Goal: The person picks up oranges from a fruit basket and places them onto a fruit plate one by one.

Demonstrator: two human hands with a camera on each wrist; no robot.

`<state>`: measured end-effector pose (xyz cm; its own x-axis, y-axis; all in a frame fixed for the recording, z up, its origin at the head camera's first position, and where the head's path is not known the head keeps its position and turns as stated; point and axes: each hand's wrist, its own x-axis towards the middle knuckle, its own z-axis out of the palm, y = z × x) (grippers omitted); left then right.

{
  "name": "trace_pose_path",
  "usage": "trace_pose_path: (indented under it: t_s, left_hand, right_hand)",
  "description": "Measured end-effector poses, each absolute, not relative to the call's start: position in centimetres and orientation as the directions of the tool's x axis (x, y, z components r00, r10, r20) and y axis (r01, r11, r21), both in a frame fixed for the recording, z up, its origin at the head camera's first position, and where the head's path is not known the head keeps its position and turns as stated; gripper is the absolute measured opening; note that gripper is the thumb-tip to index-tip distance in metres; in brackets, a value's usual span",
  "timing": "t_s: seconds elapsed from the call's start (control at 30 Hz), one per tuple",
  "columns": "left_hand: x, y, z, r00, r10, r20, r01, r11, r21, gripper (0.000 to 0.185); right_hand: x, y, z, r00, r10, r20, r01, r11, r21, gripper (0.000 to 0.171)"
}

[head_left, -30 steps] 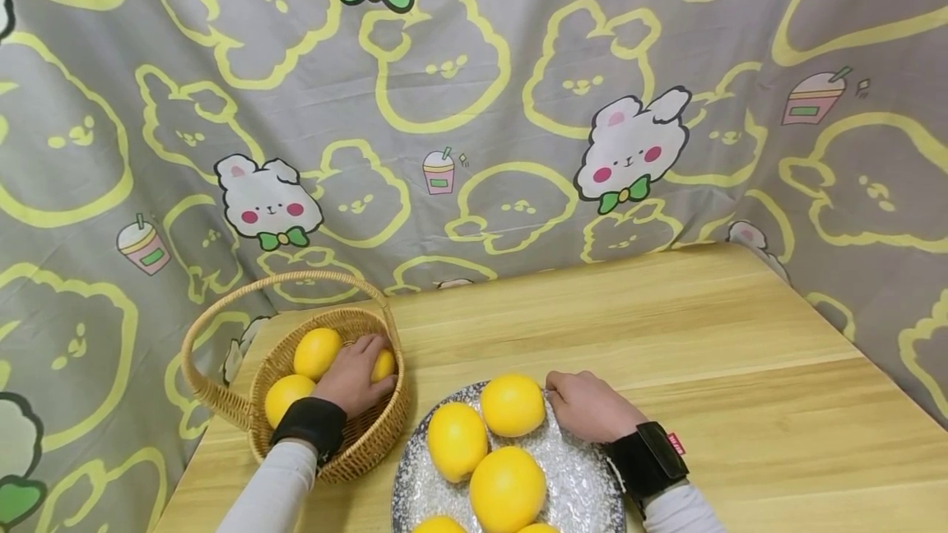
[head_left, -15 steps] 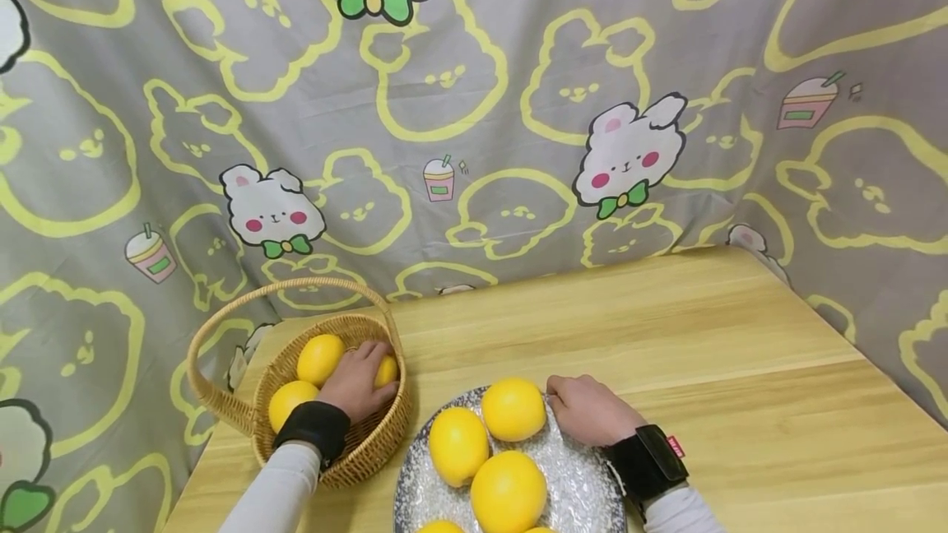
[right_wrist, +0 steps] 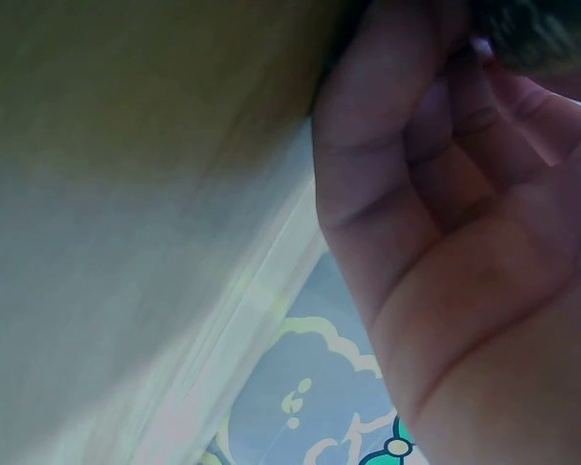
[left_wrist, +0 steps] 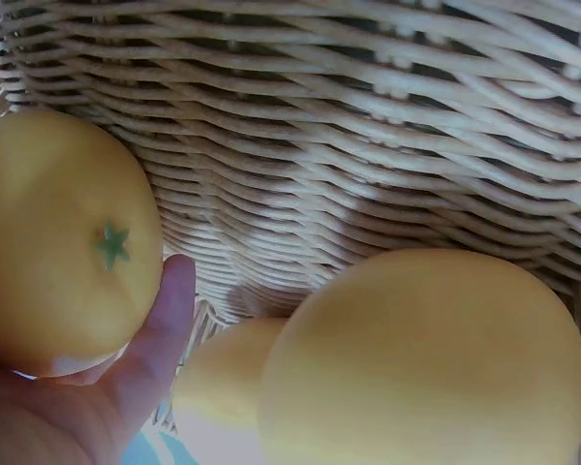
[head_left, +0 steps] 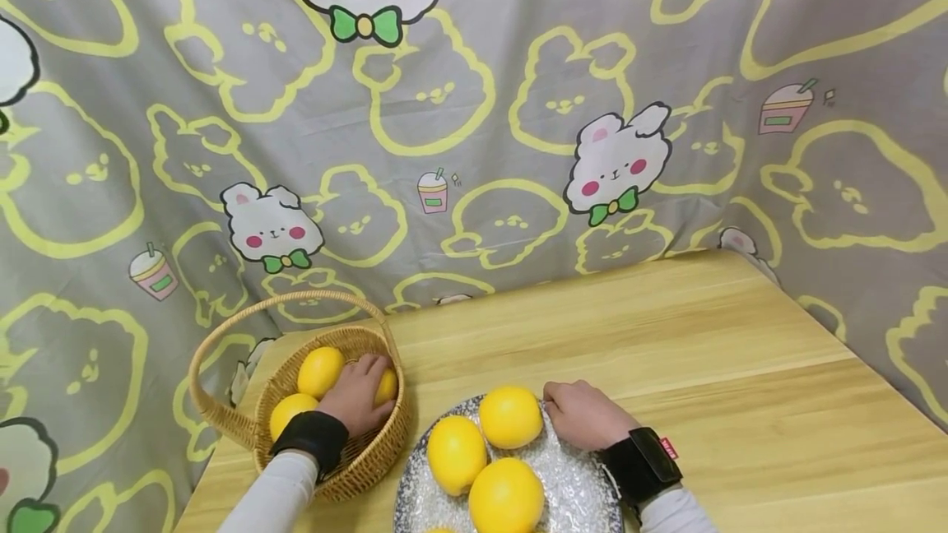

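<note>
My left hand is inside a wicker basket and holds a yellow orange at the basket's right side. In the left wrist view my thumb lies along that orange, which has a green star-shaped stem mark. Two other oranges, an upper one and a lower one, lie to the left of the hand. My right hand grips the far right rim of a round speckled plate, fingers curled under the edge. Several oranges, one of them a large orange, sit on the plate.
The basket's tall handle arches over its back left. Both stand on a wooden table. A grey curtain with cartoon prints hangs behind and at both sides. The plate's near part runs out of the head view.
The head view has tilted up a little, so table, basket and plate sit lower in it. Both hands keep their places on the orange and the plate rim.
</note>
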<state>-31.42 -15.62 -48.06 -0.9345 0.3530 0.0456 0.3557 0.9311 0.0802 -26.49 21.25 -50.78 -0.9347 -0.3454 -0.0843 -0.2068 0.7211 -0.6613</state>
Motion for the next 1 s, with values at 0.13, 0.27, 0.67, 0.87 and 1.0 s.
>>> trace_pose_path:
  t_s: [0.13,0.27,0.67,0.87,1.0]
  left_hand:
    - [-31.2,-15.8,-48.4,-0.928,0.371,0.038,0.373,0.925,0.071,0.062]
    - [-31.2,-15.9,-48.6,-0.925,0.379,0.029,0.381,0.922,0.074,0.063]
    - [-32.0,-16.5,-48.1,-0.896,0.437,-0.08,0.428,0.897,0.107,0.064]
    - [-32.1,-16.4,-47.5,-0.892,0.436,-0.117,0.429,0.899,0.084,0.063]
    - [-32.0,-16.3,-47.1,-0.884,0.452,-0.118,0.444,0.892,0.087,0.063]
  right_hand:
    - [-26.5,21.3,-51.0,-0.935,-0.342,-0.089,-0.2,0.721,-0.664,0.019]
    - [-26.4,21.2,-51.2,-0.936,-0.34,-0.094,-0.195,0.72,-0.665,0.02]
    - [-26.3,21.3,-51.0,-0.937,-0.34,-0.077,-0.207,0.721,-0.661,0.02]
    - [-26.3,21.2,-51.0,-0.936,-0.343,-0.085,-0.206,0.726,-0.656,0.021]
    - [-26.4,21.2,-51.0,-0.937,-0.339,-0.079,-0.208,0.726,-0.656,0.02]
